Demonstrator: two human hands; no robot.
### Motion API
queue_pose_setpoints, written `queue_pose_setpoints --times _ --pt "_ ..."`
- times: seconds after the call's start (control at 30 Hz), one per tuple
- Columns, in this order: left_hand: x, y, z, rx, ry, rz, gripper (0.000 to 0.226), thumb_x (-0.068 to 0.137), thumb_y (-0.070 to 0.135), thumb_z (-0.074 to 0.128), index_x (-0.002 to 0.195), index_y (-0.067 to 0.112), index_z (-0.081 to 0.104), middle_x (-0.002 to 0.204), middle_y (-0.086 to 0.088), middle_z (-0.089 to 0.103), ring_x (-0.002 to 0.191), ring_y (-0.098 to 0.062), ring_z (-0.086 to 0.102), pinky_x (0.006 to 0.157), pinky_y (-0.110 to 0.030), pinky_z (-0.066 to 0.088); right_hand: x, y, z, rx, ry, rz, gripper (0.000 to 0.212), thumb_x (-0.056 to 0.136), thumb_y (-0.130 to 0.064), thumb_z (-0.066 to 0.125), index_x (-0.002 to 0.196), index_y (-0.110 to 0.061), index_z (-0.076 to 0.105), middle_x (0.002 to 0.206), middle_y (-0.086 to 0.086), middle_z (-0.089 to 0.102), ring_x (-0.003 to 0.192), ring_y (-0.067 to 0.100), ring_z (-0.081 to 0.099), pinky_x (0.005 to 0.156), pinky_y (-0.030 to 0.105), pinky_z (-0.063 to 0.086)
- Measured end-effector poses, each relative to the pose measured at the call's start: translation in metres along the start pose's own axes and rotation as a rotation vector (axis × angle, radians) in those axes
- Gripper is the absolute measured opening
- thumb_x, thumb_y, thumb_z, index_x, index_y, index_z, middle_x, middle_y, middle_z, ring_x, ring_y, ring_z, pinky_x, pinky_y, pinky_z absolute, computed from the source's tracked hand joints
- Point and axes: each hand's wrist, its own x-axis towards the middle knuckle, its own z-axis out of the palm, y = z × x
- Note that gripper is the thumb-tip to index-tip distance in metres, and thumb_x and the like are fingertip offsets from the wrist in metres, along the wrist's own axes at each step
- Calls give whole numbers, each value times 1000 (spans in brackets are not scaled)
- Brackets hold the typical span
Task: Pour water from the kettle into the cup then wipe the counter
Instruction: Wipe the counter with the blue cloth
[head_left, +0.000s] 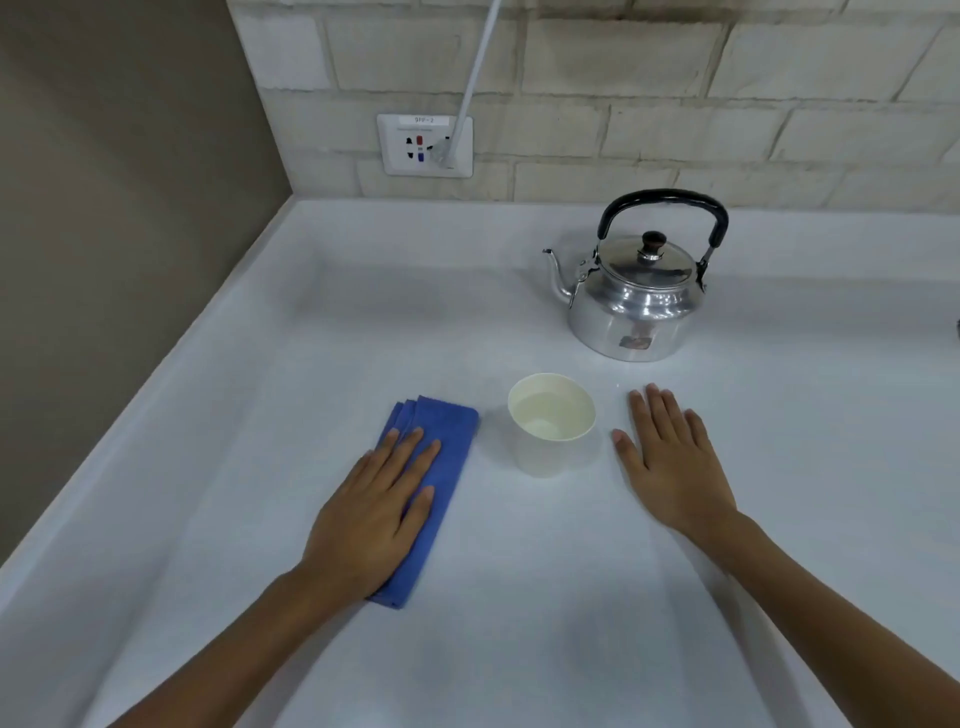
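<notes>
A shiny metal kettle (636, 306) with a black handle stands upright at the back right of the white counter (519, 597), spout pointing left. In front of it a white paper cup (549, 423) stands upright with water in it. A folded blue cloth (441, 431) lies to the left of the cup. My left hand (376, 512) rests flat on the cloth, fingers spread. My right hand (670, 460) lies flat on the bare counter to the right of the cup, fingers apart, holding nothing.
A brick-pattern wall runs along the back with a white socket plate (410, 145) and a white cable (475, 78) plugged into it. A brown side wall (104, 208) bounds the counter on the left. A raised lip edges the counter.
</notes>
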Motion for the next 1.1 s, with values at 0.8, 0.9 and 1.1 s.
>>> queue_pose_setpoints --times 0.8,0.9,1.1 --pt "-8 21 -2 81 34 -282 53 97 31 20 145 12 7 156 -6 5 143 -21 -1 117 -34 4 0 2 0 17 15 -10 60 97 -44 19 147 -13 10 157 8 8 144 20 3 117 39 5" --pt "-15 54 11 86 72 -262 52 98 30 20 144 10 9 156 -9 8 143 -24 0 116 -35 3 1 2 0 21 12 -3 60 97 -45 18 147 -13 9 157 8 6 144 19 2 117 38 4" --pt "-67 80 11 58 46 -13 56 93 38 15 142 12 25 151 -5 24 140 -22 13 112 -46 10 2 4 1 30 -4 5 61 96 -45 16 148 -14 6 158 7 4 144 19 0 118 38 3"
